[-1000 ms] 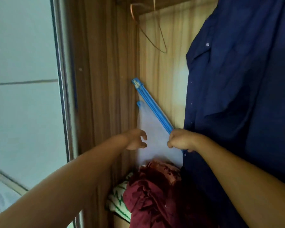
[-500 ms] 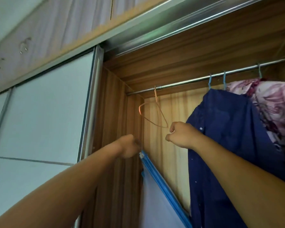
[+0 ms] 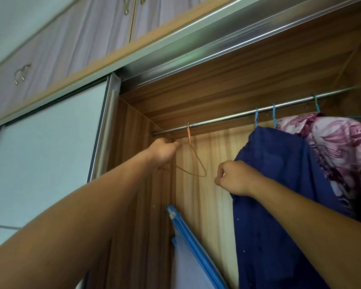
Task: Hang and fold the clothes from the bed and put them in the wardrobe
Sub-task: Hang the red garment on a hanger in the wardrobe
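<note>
An empty orange wire hanger (image 3: 197,158) hangs from the steel wardrobe rod (image 3: 227,118) near its left end. My left hand (image 3: 164,151) reaches up to the hanger's left side, with its fingers curled over that end of the wire. My right hand (image 3: 236,177) is a loose fist just right of and below the hanger's right corner, in front of the edge of a navy shirt (image 3: 279,215); I see nothing in it. The navy shirt hangs on a blue hanger hook (image 3: 256,119).
A pink and purple floral garment (image 3: 333,147) hangs right of the navy shirt. A blue-framed pale panel (image 3: 186,232) leans in the wardrobe's left corner below my hands. The sliding door (image 3: 46,147) stands at the left, with upper cabinets (image 3: 71,42) above.
My view tilted up from the wardrobe's lower part to the rod. My left hand rose from the blue frame to the wire hanger. My right hand rose beside the navy shirt.
</note>
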Motion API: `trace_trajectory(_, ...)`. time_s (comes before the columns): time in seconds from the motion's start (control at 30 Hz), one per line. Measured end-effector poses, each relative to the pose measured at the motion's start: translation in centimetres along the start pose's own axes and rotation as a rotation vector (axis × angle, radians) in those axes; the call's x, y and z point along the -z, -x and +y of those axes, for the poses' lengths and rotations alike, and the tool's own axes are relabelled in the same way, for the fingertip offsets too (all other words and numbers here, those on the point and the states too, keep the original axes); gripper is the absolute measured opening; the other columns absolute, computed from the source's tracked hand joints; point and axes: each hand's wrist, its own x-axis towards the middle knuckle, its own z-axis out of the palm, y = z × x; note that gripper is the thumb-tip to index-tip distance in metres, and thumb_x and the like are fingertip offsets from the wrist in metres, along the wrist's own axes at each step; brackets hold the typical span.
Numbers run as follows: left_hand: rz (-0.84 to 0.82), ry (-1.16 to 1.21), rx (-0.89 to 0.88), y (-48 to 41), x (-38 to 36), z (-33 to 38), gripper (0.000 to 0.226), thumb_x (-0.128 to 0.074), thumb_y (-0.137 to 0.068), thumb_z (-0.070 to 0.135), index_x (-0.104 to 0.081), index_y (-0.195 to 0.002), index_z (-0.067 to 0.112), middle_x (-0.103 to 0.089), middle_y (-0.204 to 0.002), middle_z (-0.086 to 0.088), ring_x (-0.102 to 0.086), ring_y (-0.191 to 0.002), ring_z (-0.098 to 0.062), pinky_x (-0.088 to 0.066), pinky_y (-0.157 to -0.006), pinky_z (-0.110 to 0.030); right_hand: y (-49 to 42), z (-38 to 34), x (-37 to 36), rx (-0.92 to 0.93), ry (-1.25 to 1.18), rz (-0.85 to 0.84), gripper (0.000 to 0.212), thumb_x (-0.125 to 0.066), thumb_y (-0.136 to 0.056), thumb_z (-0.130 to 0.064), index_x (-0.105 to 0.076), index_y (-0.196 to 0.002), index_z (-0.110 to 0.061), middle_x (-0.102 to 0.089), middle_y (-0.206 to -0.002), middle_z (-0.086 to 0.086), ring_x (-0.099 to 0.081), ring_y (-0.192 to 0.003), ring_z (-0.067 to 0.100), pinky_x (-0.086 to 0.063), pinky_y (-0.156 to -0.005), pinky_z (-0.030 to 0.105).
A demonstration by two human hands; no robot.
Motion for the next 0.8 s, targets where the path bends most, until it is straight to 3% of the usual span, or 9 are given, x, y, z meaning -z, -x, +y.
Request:
trace_trajectory(0.07, -0.006, 0.059, 0.012, -0.7, -0.7, 0.2, 0.043, -0.051, -0.100, 0.030, -0.049, -0.140, 0.014, -0.065, -0.103, -0.005, -0.062, -0.083, -0.020, -0.050, -0.058, -0.031, 0.2, 0.5, 0.1, 0.019, 0.005, 0.065, 0.019, -0.053, -0.096, -0.031, -0.065, -0.097, -0.017, -0.067, -0.086, 0.000, -0.066, -0.084, 0.020, -0.059, -0.081, 0.041)
trace_trajectory(0.13, 0.027, 0.095, -0.004, -1.1, -1.6, 0.6, 0.032, -0.046, -0.101, 0.018, -0.056, -0.131, 0.012, -0.064, -0.091, -0.006, -0.058, -0.071, -0.018, -0.047, -0.057, -0.028, 0.5, 1.2, 0.2, 0.032, 0.024, 0.106, 0.018, -0.051, -0.097, -0.032, -0.064, -0.095, -0.020, -0.067, -0.086, -0.003, -0.065, -0.082, 0.018, -0.059, -0.079, 0.041)
trace_trajectory(0.23, 0.138, 0.108, -0.060, -1.2, -2.8, 1.2, 0.032, -0.035, -0.103, 0.005, -0.058, -0.123, 0.014, -0.060, -0.107, -0.011, -0.057, -0.074, -0.016, -0.051, -0.062, -0.032, 0.8, 2.1, 0.2, 0.032, 0.069, 0.107, 0.020, -0.049, -0.095, -0.032, -0.063, -0.088, -0.019, -0.068, -0.085, -0.003, -0.065, -0.080, 0.018, -0.059, -0.077, 0.044)
trace_trajectory(0.3, 0.193, 0.138, -0.081, -1.4, -3.4, 1.4, 0.036, -0.030, -0.102, 0.001, -0.061, -0.117, 0.011, -0.057, -0.115, -0.011, -0.057, -0.077, -0.016, -0.057, -0.081, -0.043, 0.9, 2.8, 0.2, 0.027, 0.086, 0.115, 0.022, -0.049, -0.094, -0.031, -0.064, -0.086, -0.017, -0.068, -0.084, -0.001, -0.065, -0.079, 0.019, -0.060, -0.076, 0.045)
trace_trajectory(0.37, 0.244, 0.177, -0.075, -1.8, -3.7, 1.6, 0.037, -0.028, -0.100, 0.000, -0.062, -0.111, 0.010, -0.057, -0.114, -0.009, -0.059, -0.078, -0.017, -0.057, -0.089, -0.050, 0.9, 3.3, 0.0, 0.020, 0.104, 0.116, 0.023, -0.049, -0.095, -0.030, -0.064, -0.088, -0.015, -0.068, -0.086, 0.000, -0.065, -0.080, 0.020, -0.059, -0.077, 0.045)
trace_trajectory(0.5, 0.295, 0.176, -0.097, -2.3, -3.6, 1.7, 0.037, -0.026, -0.099, 0.000, -0.061, -0.106, 0.013, -0.056, -0.111, -0.009, -0.065, -0.086, -0.024, -0.061, -0.078, -0.053, 0.8, 3.9, -0.6, 0.021, 0.118, 0.105, 0.025, -0.048, -0.097, -0.030, -0.065, -0.088, -0.015, -0.068, -0.089, 0.001, -0.066, -0.080, 0.019, -0.059, -0.077, 0.044)
trace_trajectory(0.7, 0.298, 0.133, -0.180, -1.7, -3.2, 1.2, 0.041, -0.026, -0.096, -0.003, -0.060, -0.111, 0.014, -0.062, -0.107, -0.014, -0.069, -0.076, -0.024, -0.062, -0.077, -0.051, 0.6, 4.4, -1.3, 0.035, 0.159, 0.123, 0.027, -0.044, -0.098, -0.030, -0.063, -0.087, -0.014, -0.066, -0.083, 0.001, -0.065, -0.076, 0.020, -0.060, -0.074, 0.043)
trace_trajectory(0.8, 0.308, 0.105, -0.185, -0.7, -3.3, 0.6, 0.038, -0.028, -0.099, -0.002, -0.060, -0.111, 0.013, -0.054, -0.098, 0.001, -0.069, -0.078, -0.026, -0.061, -0.079, -0.049, 0.5, 4.4, -1.6, 0.028, 0.156, 0.142, 0.026, -0.042, -0.098, -0.029, -0.062, -0.090, -0.015, -0.066, -0.083, 0.001, -0.065, -0.076, 0.019, -0.060, -0.073, 0.042)
